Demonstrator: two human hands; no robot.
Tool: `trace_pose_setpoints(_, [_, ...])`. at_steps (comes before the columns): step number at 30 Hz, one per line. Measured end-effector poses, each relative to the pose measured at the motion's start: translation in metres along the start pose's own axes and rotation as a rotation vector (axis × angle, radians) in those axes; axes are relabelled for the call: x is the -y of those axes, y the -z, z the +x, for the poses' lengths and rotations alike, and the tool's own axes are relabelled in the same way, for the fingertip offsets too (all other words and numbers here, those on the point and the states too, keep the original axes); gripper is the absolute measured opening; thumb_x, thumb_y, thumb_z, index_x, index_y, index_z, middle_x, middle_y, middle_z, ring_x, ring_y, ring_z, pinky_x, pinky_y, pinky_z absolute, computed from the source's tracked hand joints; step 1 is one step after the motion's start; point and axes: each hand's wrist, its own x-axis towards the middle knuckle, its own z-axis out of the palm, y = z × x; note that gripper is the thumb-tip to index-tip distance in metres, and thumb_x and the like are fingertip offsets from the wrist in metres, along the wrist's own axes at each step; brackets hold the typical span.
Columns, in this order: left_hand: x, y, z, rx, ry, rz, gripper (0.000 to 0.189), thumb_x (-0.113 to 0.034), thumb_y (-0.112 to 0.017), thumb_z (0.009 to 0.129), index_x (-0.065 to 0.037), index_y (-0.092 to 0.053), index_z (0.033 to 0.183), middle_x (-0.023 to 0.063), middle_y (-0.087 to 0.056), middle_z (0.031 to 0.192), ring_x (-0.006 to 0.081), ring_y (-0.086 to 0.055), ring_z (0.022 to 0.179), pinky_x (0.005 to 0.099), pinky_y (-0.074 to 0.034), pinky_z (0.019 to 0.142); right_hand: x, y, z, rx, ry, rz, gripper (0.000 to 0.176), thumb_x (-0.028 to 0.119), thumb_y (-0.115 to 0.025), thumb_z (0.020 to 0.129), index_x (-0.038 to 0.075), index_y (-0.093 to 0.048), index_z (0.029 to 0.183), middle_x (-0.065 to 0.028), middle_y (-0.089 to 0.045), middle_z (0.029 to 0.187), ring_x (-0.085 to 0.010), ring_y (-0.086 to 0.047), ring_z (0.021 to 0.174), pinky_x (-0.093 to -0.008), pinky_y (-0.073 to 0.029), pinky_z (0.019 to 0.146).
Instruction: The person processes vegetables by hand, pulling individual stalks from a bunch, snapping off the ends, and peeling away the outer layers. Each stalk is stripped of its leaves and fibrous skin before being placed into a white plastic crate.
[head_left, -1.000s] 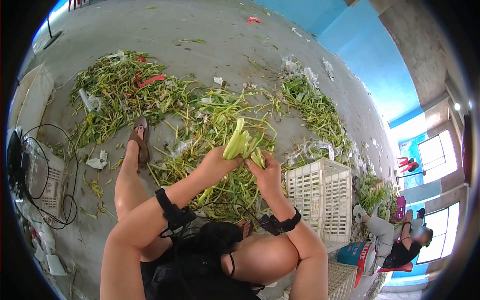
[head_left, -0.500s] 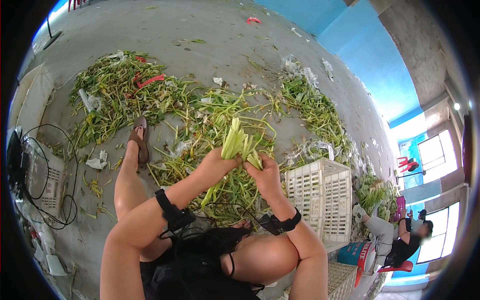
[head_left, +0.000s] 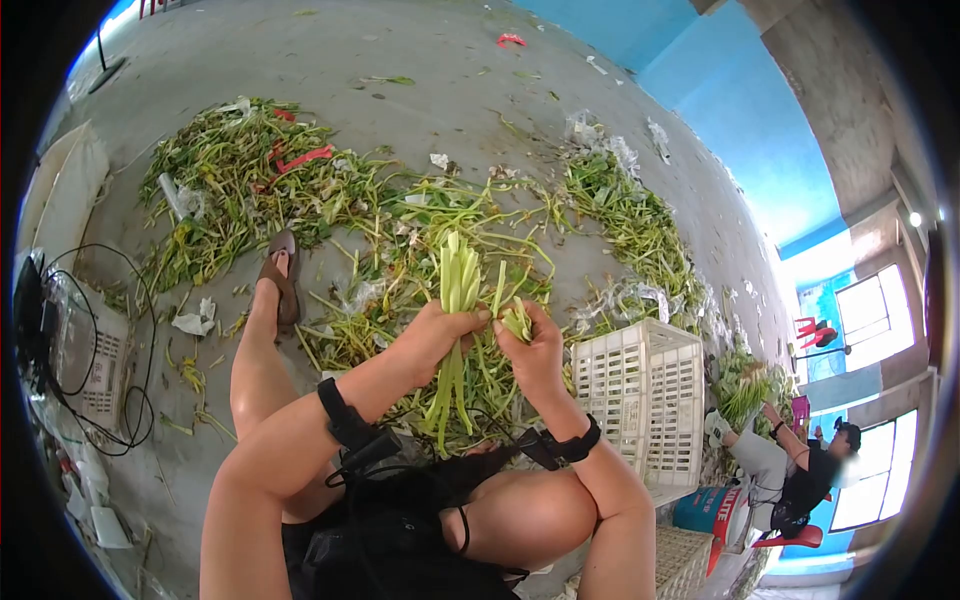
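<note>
My left hand (head_left: pixel 440 335) is wrapped round a bunch of pale green, celery-like vegetable stalks (head_left: pixel 460 275). The thick cut ends point up above the fist, and thinner stems hang below it. Close beside it, my right hand (head_left: pixel 535 345) is closed on a few short stalk pieces (head_left: pixel 517 320), with one thin stem standing up between the two hands. Both hands are above a loose heap of stalks and leaves (head_left: pixel 400 290) on the floor.
A white plastic crate (head_left: pixel 640 400) stands at my right, near a blue-red bucket (head_left: pixel 705 508). Scattered trimmings (head_left: pixel 240 170) cover the floor ahead. Cables (head_left: pixel 150 350) loop over things at left. Another person (head_left: pixel 800 480) sits at far right by more greens (head_left: pixel 745 385).
The bunch in my left hand has turned more upright, its lower stems now hanging into view. My hands remain close together. The other person has stretched an arm toward the greens.
</note>
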Motion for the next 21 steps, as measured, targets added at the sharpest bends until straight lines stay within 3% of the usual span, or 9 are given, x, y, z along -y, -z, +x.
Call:
trace_pose_setpoints(3, [-0.002,-0.001,-0.002,0.005,-0.010,-0.002,0.010,-0.015,-0.060,0.088,-0.007,-0.059,0.094,-0.0010,-0.056,0.077,0.0095,-0.049,0.058,0.0256,-0.041,0.052,0.000,0.000,0.000,0.005,0.010,0.013,0.009,0.005,-0.064,0.082,0.004,-0.059,0.090,0.0044,-0.055,0.078,-0.0031,-0.047,0.072,-0.0218,-0.041,0.063])
trace_pose_setpoints(6, [0.000,0.000,0.000,0.011,-0.011,0.020,0.010,-0.014,-0.060,0.088,-0.007,-0.059,0.095,-0.0011,-0.055,0.076,0.0093,-0.049,0.058,0.0255,-0.040,0.052,-0.004,0.005,0.001,0.008,0.095,-0.150,0.012,0.003,-0.065,0.079,0.003,-0.058,0.089,0.0015,-0.056,0.078,-0.0060,-0.050,0.071,-0.0237,-0.042,0.064])
trace_pose_setpoints(12, [0.004,0.001,0.002,-0.035,0.011,0.051,0.009,-0.014,-0.059,0.088,-0.007,-0.060,0.094,-0.0011,-0.056,0.076,0.0092,-0.049,0.057,0.0255,-0.040,0.051,0.009,0.002,0.000,0.003,0.282,-0.426,0.012,0.000,-0.063,0.078,0.004,-0.056,0.087,0.0040,-0.052,0.077,-0.0049,-0.047,0.070,-0.0214,-0.040,0.064])
trace_pose_setpoints(15, [0.000,0.002,0.001,-0.089,0.045,0.017,0.010,-0.014,-0.060,0.088,-0.007,-0.060,0.094,-0.0011,-0.056,0.076,0.0094,-0.048,0.056,0.0257,-0.040,0.051,0.012,0.002,-0.001,0.035,0.318,-0.456,0.016,0.002,-0.066,0.076,0.002,-0.058,0.090,-0.0023,-0.057,0.079,-0.0100,-0.053,0.071,-0.0256,-0.043,0.064])
trace_pose_setpoints(18, [-0.007,-0.001,-0.005,-0.074,0.019,0.033,0.011,-0.014,-0.060,0.088,-0.007,-0.061,0.095,-0.0013,-0.056,0.077,0.0091,-0.048,0.057,0.0252,-0.039,0.051,0.004,-0.001,-0.001,-0.030,0.056,-0.193,0.014,0.004,-0.067,0.081,0.003,-0.059,0.093,0.0006,-0.059,0.083,-0.0067,-0.053,0.075,-0.0239,-0.044,0.066])
trace_pose_setpoints(21, [-0.011,-0.002,-0.007,-0.062,-0.029,0.055,0.013,-0.016,-0.062,0.088,-0.007,-0.061,0.097,-0.0015,-0.056,0.078,0.0084,-0.047,0.058,0.0242,-0.038,0.052,0.006,-0.001,0.000,-0.055,-0.046,-0.030,0.015,0.007,-0.067,0.085,0.002,-0.060,0.097,0.0024,-0.061,0.087,-0.0043,-0.053,0.078,-0.0220,-0.044,0.068])
